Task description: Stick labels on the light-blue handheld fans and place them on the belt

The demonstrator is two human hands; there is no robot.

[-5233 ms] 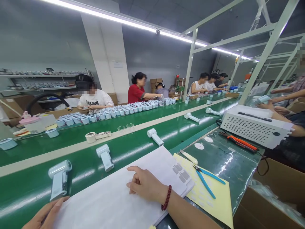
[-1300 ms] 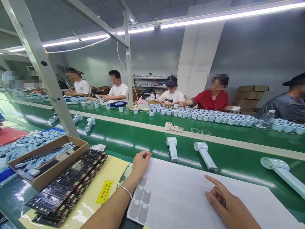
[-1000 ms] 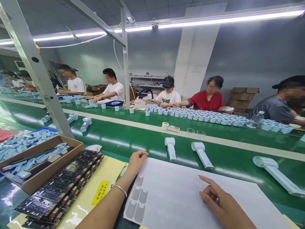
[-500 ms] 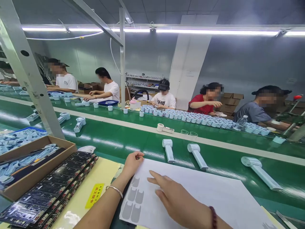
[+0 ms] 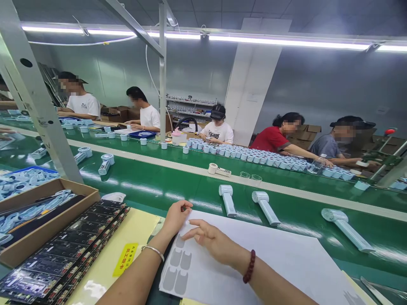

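A white sheet of grey stickers (image 5: 270, 258) lies in front of me, with several grey rounded stickers (image 5: 181, 281) along its left edge. My left hand (image 5: 178, 217) is at the sheet's far left corner, fingers curled together; what they hold, if anything, is hidden. Over the upper stickers, my right hand (image 5: 213, 242) reaches in from the right. Its index and middle fingers are stretched out and apart, with nothing visible between them. Whether its fingertips touch the sheet I cannot tell.
Stacked circuit boards (image 5: 60, 250) and a cardboard box (image 5: 92, 197) of light blue parts lie left. Light blue handheld housings (image 5: 265, 207) rest on the green conveyor (image 5: 190, 190) beyond the sheet. Tweezers (image 5: 377, 292) lie lower right. Several co-workers sit across the line.
My right hand has moved left and away from me, up to the upper stickers. My left hand stays at the corner. Across the line, a co-worker in red now reaches out to the right.
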